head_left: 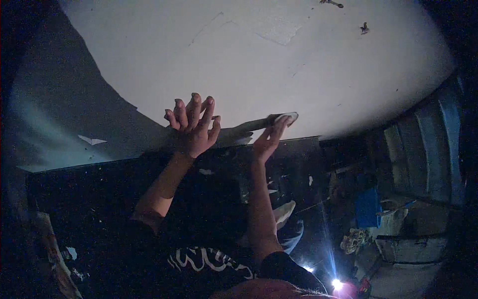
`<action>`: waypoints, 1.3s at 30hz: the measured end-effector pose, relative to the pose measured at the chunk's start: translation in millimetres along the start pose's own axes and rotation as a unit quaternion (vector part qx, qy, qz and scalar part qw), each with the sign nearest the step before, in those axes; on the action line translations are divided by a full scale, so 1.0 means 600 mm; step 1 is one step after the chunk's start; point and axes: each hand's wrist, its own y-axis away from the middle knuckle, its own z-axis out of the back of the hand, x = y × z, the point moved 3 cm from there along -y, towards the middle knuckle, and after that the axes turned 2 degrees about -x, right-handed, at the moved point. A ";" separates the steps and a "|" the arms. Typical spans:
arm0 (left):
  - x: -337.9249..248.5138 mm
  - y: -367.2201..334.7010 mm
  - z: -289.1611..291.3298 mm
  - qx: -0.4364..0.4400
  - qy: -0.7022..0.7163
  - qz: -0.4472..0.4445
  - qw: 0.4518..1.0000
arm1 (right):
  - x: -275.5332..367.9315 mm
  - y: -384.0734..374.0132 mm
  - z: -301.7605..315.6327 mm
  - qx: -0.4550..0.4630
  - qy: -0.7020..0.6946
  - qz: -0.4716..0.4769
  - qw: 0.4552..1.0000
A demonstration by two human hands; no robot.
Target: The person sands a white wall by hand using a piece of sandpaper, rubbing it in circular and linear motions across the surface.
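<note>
A broad pale surface, apparently a wall (pixel 259 74), fills the upper part of the view, with rough patches and faint scratch lines on it. My right hand (pixel 269 142) reaches up to its lower part, fingers closed on a small flat whitish pad (pixel 286 118) with a dark edge. The pad lies against the surface; what it is made of I cannot make out. To the left, my left hand (pixel 195 127) is raised with its fingers spread and holds nothing. Whether it touches the surface is unclear. The hands and arms cast dark shadows on the wall.
Two small dark fixtures stick out at the upper right, one of them a bracket-like piece (pixel 365 28). Lower right stand a blue container (pixel 367 207), a tangled pale bundle (pixel 356 240) and a grey box-like thing (pixel 412 249). A bright lamp (pixel 337 284) shines near the bottom edge.
</note>
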 end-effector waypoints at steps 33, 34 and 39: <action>-0.001 -0.003 0.006 0.010 0.009 0.001 1.000 | 0.002 0.011 -0.005 -0.026 -0.045 0.037 0.998; -0.001 -0.003 0.007 0.016 0.004 0.004 1.000 | 0.019 0.017 -0.006 -0.026 -0.045 0.037 0.998; 0.000 -0.002 0.000 0.004 0.012 0.007 1.000 | 0.072 0.065 -0.036 0.095 0.069 0.230 0.966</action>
